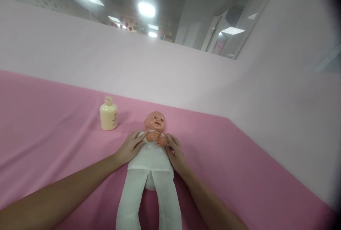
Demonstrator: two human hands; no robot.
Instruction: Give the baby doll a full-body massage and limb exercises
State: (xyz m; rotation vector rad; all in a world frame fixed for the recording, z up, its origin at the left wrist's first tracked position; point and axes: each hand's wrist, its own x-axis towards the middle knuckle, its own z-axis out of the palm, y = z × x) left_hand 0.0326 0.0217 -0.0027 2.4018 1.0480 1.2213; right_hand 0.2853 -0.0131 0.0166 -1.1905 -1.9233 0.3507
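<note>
A baby doll (151, 159) in a white top and white trousers lies on its back on the pink sheet (53, 130), head away from me, its small hands together on its chest. My left hand (131, 147) rests against the doll's side by its arm, fingers on the white top. My right hand (176, 151) holds the doll's other side, fingers along the torso. Both hands clasp the upper body from either side.
A cream lotion bottle (108, 113) with a pump cap stands upright on the sheet, left of the doll's head. A pale pink partition wall (170, 73) runs behind and along the right. Ceiling lights show above it.
</note>
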